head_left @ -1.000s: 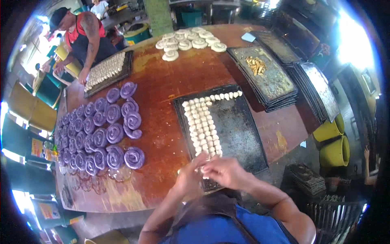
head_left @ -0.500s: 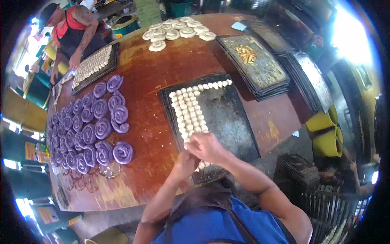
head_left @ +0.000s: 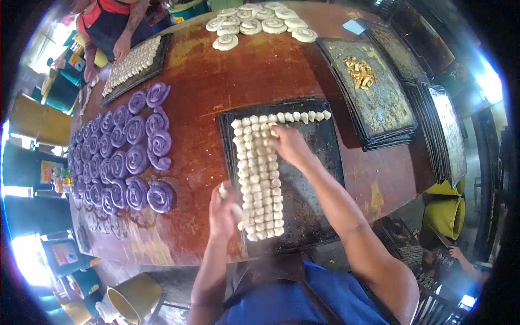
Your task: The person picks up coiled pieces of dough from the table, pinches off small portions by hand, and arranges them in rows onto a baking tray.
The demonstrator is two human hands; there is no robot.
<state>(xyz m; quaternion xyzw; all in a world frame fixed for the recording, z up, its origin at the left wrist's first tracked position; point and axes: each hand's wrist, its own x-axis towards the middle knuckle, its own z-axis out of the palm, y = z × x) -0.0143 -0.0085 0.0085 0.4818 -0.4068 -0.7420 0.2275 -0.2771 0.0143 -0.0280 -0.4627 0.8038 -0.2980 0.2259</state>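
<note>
A dark baking tray (head_left: 309, 195) lies before me, with columns of small white dough balls (head_left: 260, 179) on its left part and one row along its far edge. My right hand (head_left: 292, 147) is over the far part of the tray, its fingers closed around a small dough ball at the end of a row. Just left of the tray, my left hand (head_left: 221, 216) is closed on a strip of white dough (head_left: 236, 211); one end shows above the fingers, and another part hangs toward the tray. Motion blurs the left fingers somewhat.
Purple dough spirals (head_left: 135, 161) cover the table's left side; white dough spirals (head_left: 250, 26) lie at the back. Stacked trays (head_left: 374, 103) stand at the right, scraps on top. Across the table, a person's hand (head_left: 122, 47) is beside another filled tray (head_left: 132, 67).
My hands, together over the near part of the tray before, have parted. The right has moved away to the far rows; the left has shifted left with the dough strip. The view has shifted slightly.
</note>
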